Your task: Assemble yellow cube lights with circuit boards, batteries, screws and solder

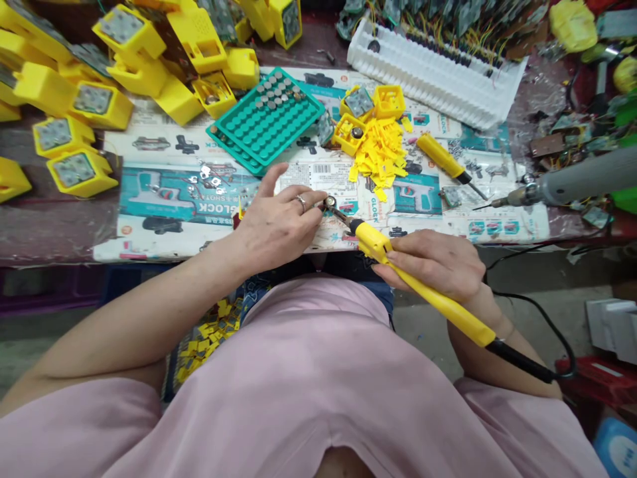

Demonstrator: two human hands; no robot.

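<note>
My right hand (430,262) is wrapped round the yellow handle of a soldering iron (438,299), whose black cord runs off behind my wrist. The iron's metal tip meets or nearly meets a small round metal-rimmed part (330,202) on the printed cardboard. Against that part press the fingertips of my left hand (286,222), with a ring on one finger and the thumb stretched away. A pile of small yellow plastic pieces (381,156) lies just beyond the iron. Further left is a green tray (271,123) with round silver pieces in some of its pockets.
Yellow housings (82,169) with circuit boards crowd the back left. A white ribbed foam rack (432,76) with wired parts stands at the back right. A yellow screwdriver (445,159) lies near a grey power driver (562,186) pointing in from the right.
</note>
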